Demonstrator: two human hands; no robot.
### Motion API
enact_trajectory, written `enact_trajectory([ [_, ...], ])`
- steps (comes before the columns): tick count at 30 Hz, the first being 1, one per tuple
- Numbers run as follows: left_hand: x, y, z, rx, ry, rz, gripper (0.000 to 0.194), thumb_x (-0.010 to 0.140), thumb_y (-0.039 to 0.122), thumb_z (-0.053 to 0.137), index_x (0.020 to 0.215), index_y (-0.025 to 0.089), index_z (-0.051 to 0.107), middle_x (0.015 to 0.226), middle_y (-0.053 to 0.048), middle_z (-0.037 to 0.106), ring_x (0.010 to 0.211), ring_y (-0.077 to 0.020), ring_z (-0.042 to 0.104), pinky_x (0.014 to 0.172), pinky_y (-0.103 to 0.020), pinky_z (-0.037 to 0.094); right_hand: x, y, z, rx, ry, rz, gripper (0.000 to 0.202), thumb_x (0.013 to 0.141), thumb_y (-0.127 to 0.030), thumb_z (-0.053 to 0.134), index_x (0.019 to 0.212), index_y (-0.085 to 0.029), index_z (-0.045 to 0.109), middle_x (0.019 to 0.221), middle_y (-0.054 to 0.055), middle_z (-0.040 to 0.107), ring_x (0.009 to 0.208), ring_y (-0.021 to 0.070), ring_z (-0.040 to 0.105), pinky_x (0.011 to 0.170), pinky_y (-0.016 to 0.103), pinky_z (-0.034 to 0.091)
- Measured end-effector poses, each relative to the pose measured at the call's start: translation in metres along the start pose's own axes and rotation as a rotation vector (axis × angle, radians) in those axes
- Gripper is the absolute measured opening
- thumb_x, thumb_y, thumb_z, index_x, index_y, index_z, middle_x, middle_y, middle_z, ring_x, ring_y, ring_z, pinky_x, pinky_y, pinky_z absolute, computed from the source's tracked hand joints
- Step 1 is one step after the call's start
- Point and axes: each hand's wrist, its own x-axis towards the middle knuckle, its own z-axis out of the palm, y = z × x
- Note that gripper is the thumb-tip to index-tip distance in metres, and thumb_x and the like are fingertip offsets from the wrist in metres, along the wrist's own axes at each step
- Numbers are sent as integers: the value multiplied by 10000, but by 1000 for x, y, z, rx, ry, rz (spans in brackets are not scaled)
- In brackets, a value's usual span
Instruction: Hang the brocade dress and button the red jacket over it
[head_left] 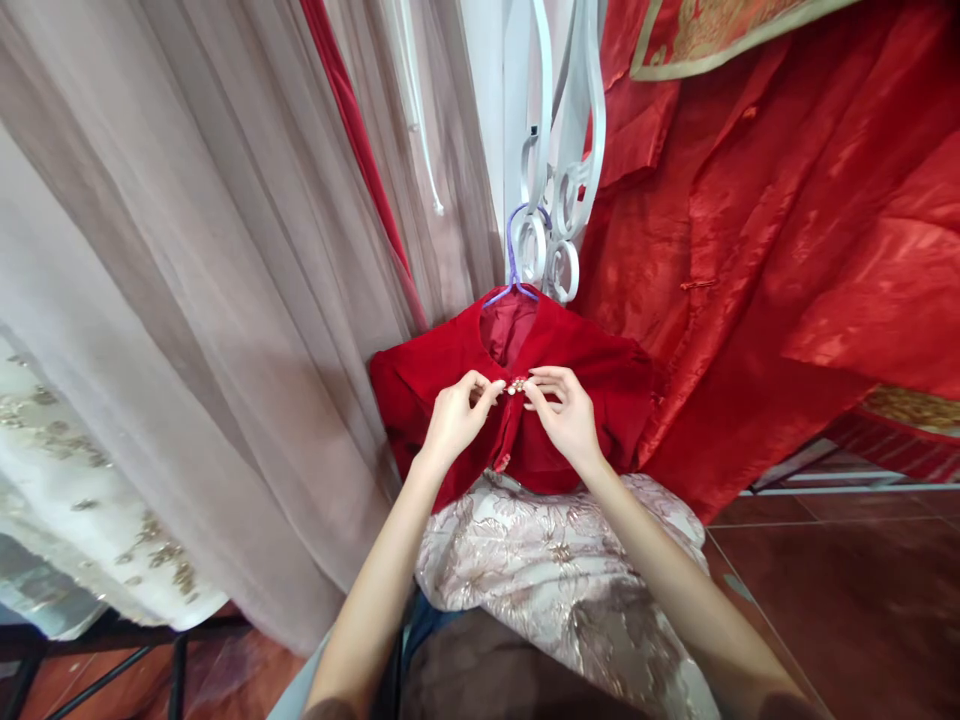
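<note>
1. The red jacket (600,400) is seen in the middle of the scene, held up on a purple hanger (512,262) at the white scrollwork (571,272).
2. The beaded clasp (517,385) lies at the jacket's front, just on the near side of the neck opening.
3. The clasp's left end is pinched by the left hand (459,418), thumb and finger together; its right end is pinched likewise by the right hand (564,415). Whether its two parts are joined cannot be told.
4. Both ends are best held level, so that the parts can be lined up without twisting.
5. Force should be kept light, as the beads could be loosened and the cloth puckered.
6. The jacket's front edges should be left slack, since the hanger could be shifted by a tug.
</note>
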Motion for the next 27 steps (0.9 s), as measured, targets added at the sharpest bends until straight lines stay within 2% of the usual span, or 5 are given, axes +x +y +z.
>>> enact_trajectory([
  [3, -14, -11, 18, -222, 74, -85, 325, 887, 491, 458, 906, 200, 600, 907, -40, 677, 771, -150, 642, 623, -232, 523, -19, 3, 3, -209, 29, 32, 447, 710, -448, 701, 1021, -199, 496, 890, 52, 646, 662, 153, 612, 525, 251, 502],
  [7, -26, -21, 35, -462, 100, -195, 477, 877, 566, 408, 922, 162, 657, 880, -76, 672, 681, -144, 611, 522, -236, 524, -36, 6, 3, -494, -240, 104, 222, 746, -376, 662, 747, -211, 513, 630, -8, 616, 527, 142, 565, 545, 258, 432],
  [10, -29, -22, 38, -521, 122, -239, 536, 856, 605, 423, 954, 151, 691, 968, -104, 683, 754, -160, 630, 663, -292, 560, -42, -3, -2, -506, -293, 152, 307, 820, -380, 559, 602, -221, 414, 516, -24, 544, 482, 136, 531, 518, 247, 387],
  [16, -50, -6, 38, -654, 81, -305, 577, 870, 630, 370, 1041, 185, 695, 1147, -98, 669, 1093, -237, 601, 957, -367, 467, -58, -33, -19, -193, -290, 194, 209, 834, -411, 567, 810, -206, 535, 656, -14, 605, 563, 117, 561, 551, 217, 440],
  [27, -90, -4, 43, -864, 470, -591, 465, 737, 580, 600, 819, 129, 681, 757, -62, 687, 698, -172, 641, 611, -259, 498, -82, -29, 21, -212, -163, 135, 299, 750, -316, 679, 1001, -218, 550, 862, 20, 512, 689, 127, 540, 456, 184, 498],
])
